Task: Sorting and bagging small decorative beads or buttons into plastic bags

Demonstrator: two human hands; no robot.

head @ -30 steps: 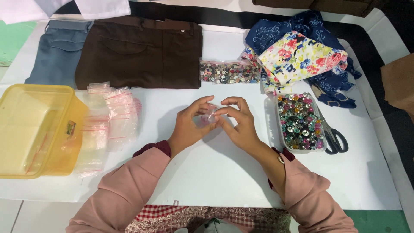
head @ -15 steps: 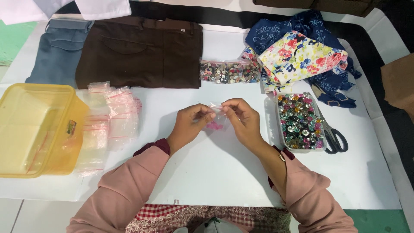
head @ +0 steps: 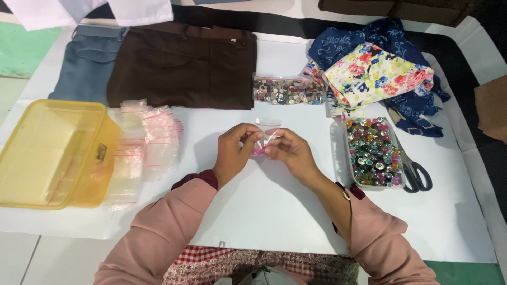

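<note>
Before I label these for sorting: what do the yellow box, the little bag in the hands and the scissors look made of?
The yellow box looks like translucent plastic, since the table shows through its glossy walls. The little bag, held between the left hand and right hand, seems thin clear plastic film, crinkled, with pink contents showing through. The scissors have dark handles, probably plastic; the blades are too hidden to judge.

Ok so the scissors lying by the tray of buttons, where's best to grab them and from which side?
Take the scissors by the black loop handles, coming from the near right. The handles lie at the end toward the person, on bare white table, while the blades run back along the button tray toward the blue cloth, leaving fingers little room there.
</note>
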